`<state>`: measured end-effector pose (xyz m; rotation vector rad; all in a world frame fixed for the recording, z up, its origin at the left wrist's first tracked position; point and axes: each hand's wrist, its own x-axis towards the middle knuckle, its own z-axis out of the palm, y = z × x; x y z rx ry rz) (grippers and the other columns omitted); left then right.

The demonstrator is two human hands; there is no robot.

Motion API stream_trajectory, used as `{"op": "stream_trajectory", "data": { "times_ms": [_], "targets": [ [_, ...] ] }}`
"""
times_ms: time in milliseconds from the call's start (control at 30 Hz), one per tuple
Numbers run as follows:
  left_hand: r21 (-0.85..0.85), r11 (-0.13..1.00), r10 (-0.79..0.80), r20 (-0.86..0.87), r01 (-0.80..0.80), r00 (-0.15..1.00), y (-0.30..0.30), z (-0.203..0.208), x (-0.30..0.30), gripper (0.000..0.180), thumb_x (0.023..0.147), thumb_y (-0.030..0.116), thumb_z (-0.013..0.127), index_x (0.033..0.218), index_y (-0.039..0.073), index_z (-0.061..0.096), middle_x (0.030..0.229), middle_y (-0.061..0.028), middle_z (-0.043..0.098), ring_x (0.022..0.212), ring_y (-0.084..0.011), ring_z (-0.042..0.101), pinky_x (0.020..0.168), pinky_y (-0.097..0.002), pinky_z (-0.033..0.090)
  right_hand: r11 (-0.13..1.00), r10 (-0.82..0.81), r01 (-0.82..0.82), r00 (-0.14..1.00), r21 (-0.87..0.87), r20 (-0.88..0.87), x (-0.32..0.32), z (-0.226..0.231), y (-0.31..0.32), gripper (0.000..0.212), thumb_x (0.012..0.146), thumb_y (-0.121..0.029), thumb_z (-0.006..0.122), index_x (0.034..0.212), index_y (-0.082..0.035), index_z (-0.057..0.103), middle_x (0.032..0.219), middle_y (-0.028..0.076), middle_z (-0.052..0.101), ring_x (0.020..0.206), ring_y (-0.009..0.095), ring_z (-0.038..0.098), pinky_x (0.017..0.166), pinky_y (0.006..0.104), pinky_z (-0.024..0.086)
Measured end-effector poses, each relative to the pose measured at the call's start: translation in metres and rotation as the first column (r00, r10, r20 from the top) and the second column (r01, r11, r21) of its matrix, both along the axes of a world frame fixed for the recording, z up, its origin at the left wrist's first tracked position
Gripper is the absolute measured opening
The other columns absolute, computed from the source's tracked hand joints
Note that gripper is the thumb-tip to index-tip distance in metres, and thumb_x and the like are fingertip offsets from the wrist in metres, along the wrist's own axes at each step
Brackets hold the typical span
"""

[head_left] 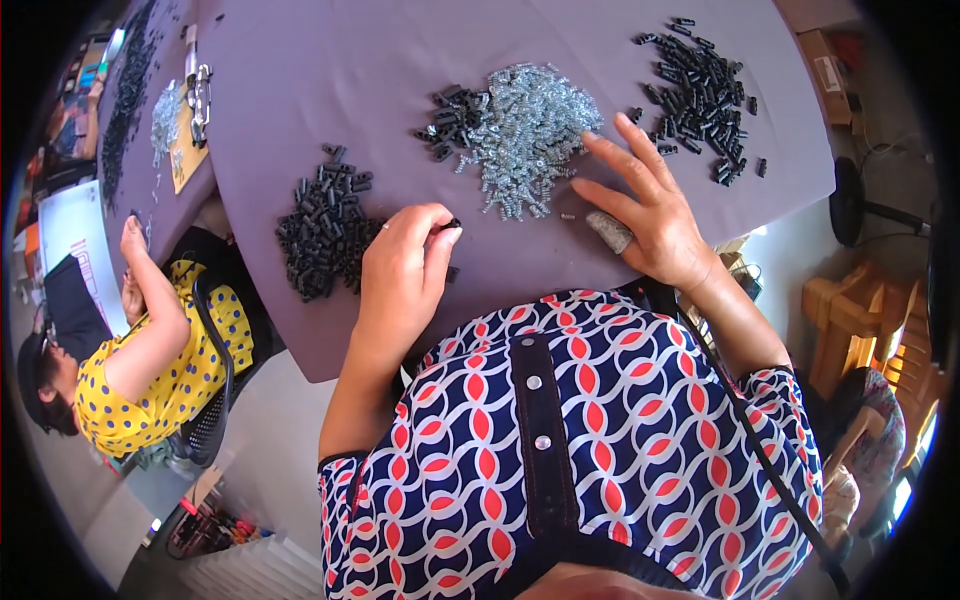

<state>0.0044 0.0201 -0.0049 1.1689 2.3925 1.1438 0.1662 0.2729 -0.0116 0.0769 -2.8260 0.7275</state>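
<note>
My left hand [400, 265] pinches a small black plastic piece [452, 224] between thumb and forefinger; most of the piece is hidden. Beside that hand lies a heap of short black plastic parts [318, 225]. My right hand [655, 222] has its fingers spread at the right edge of a pile of small silvery coil springs [530, 125]. Grey wrapping [608, 232] covers its thumb. Between the two hands, close to the right thumb, a single spring [567, 216] lies on the cloth. More black parts [455, 118] touch the spring pile's left side.
A purple-grey cloth [400, 60] covers the table. Farther right is another heap of black tubular parts [702, 100]. At left, a person in a yellow dotted top [165, 345] sits at a neighbouring table with a clipboard [190, 140]. Wooden furniture [845, 325] stands beyond the table's right edge.
</note>
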Motion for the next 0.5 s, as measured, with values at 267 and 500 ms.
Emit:
{"op": "stream_trajectory", "data": {
  "times_ms": [267, 500],
  "targets": [
    [0.039, 0.999, 0.009, 0.047, -0.01, 0.999, 0.0036, -0.0009, 0.001, 0.015, 0.087, 0.003, 0.071, 0.099, 0.0, 0.063, 0.089, -0.013, 0.067, 0.076, -0.0274, 0.066, 0.072, -0.0358, 0.052, 0.998, 0.017, -0.019, 0.999, 0.054, 0.048, 0.0015, -0.0006, 0.0016, 0.044, 0.066, -0.004, 0.073, 0.11, -0.008, 0.075, 0.149, 0.015, 0.049, 0.148, 0.042, 0.029, 0.118, 0.054, 0.03],
    [-0.003, 1.0, 0.021, 0.082, -0.021, 0.996, -0.0049, -0.0037, 0.0001, 0.015, 0.088, 0.002, 0.071, 0.102, -0.002, 0.065, 0.092, -0.0116, 0.069, 0.08, -0.019, 0.066, 0.075, -0.0298, 0.053, 0.999, 0.039, -0.039, 0.999, 0.026, 0.003, -0.001, 0.0015, -0.0007, 0.04, 0.074, -0.006, 0.075, 0.113, -0.008, 0.073, 0.15, 0.014, 0.048, 0.147, 0.043, 0.03, 0.115, 0.0539, 0.035]
  ]
}}
